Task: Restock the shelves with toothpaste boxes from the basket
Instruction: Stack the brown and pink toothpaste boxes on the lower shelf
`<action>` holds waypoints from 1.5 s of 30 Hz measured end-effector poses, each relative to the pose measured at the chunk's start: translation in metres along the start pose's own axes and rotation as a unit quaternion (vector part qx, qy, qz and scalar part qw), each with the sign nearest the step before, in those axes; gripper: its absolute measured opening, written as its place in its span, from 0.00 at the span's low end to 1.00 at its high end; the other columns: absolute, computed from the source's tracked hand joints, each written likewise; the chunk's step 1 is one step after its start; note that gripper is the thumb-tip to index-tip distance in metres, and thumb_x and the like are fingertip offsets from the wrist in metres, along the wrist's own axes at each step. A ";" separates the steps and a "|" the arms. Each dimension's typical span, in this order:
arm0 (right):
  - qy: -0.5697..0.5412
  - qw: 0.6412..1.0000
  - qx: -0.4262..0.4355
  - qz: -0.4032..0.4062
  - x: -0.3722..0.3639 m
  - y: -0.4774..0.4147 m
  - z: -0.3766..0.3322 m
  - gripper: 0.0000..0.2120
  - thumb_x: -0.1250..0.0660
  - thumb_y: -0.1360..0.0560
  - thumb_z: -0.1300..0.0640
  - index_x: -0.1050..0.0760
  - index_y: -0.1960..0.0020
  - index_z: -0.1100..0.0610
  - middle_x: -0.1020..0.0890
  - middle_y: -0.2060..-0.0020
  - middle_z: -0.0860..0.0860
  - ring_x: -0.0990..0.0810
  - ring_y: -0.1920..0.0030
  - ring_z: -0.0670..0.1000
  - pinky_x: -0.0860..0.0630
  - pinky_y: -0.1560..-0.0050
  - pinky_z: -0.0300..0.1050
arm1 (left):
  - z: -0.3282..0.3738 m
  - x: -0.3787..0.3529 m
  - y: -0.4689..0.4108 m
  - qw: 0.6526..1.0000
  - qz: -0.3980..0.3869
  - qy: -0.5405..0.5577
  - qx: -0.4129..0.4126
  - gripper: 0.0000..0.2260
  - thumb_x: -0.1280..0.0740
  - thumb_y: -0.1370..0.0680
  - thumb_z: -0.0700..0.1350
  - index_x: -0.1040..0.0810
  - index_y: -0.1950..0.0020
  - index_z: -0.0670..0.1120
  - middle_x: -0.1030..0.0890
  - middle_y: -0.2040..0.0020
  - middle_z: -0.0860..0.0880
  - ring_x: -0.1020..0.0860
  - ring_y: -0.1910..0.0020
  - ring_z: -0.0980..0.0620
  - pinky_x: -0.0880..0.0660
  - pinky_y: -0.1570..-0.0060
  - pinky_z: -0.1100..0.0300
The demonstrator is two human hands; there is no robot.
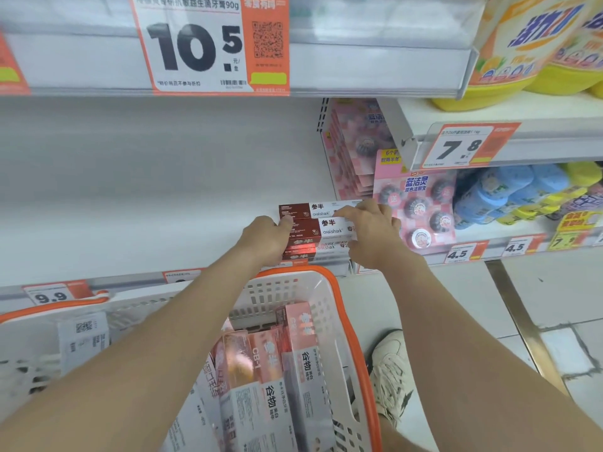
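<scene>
Stack of toothpaste boxes stands on the white shelf, at its right end and close to the front edge, with about four tiers visible. Left hand grips the stack's left end, thumb on an upper box. Right hand grips the right end, fingers curled over the top box. Both hands are closed on the stack, which is clamped between them. Assessed handling: light, thin card cartons, stiff along their length but liable to dent at the ends if squeezed. The glossy faces may slide on one another, so a stack is best held at both ends with inward pressure, as here. Legible on the cartons: "参半" and "oralshark", on a red-brown left panel and a white right panel. Basket, white with an orange rim, sits below the shelf's front edge and holds pink and grey cartons marked "谷物" and "CB-1". Upper price label reads "10.5" and "牙膏90g". Lower price label reads "9.9". Just right of the stack hangs a blister pack marked "蓝洁灵". The neighbouring bay carries a "7.8" label and a "4.5" label.
</scene>
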State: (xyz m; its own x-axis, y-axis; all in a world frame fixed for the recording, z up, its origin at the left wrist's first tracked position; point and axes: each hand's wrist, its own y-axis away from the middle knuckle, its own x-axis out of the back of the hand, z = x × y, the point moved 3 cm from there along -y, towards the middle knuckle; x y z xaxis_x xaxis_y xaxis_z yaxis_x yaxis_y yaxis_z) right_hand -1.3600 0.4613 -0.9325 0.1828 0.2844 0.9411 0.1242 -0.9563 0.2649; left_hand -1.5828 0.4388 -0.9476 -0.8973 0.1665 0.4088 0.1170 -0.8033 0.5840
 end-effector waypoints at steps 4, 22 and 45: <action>-0.167 0.983 -0.073 0.024 -0.002 0.006 0.020 0.38 0.29 0.32 0.66 0.32 0.25 0.48 0.32 0.35 0.57 0.27 0.41 0.61 0.24 0.37 0.50 | 0.002 -0.004 -0.005 0.999 0.002 0.040 0.018 0.23 0.35 0.18 0.61 0.21 0.46 0.40 0.14 0.51 0.41 0.13 0.54 0.40 0.15 0.46 0.42; -0.248 0.954 -0.113 0.123 -0.020 0.023 0.040 0.26 0.31 0.26 0.69 0.29 0.30 0.56 0.16 0.44 0.56 0.17 0.48 0.60 0.20 0.52 0.48 | 0.009 -0.013 0.002 0.999 0.017 -0.026 0.014 0.12 0.32 0.17 0.50 0.26 0.56 0.44 0.16 0.52 0.42 0.15 0.53 0.41 0.23 0.57 0.56; -0.174 0.965 0.073 0.183 0.028 0.145 -0.132 0.15 0.44 0.28 0.57 0.18 0.54 0.54 0.14 0.64 0.53 0.17 0.61 0.61 0.21 0.62 0.51 | -0.047 0.073 0.189 0.894 0.186 -0.261 -0.314 0.06 0.37 0.19 0.50 0.22 0.53 0.53 0.22 0.60 0.56 0.23 0.62 0.53 0.25 0.63 0.55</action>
State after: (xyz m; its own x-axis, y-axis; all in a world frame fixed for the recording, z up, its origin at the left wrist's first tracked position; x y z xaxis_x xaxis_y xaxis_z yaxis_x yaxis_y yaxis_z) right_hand -1.4660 0.3215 -0.8398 0.5541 -0.0399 0.8315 0.1207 -0.9844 -0.1276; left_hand -1.6463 0.2728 -0.8402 -0.5063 -0.0670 0.8597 -0.0428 -0.9938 -0.1027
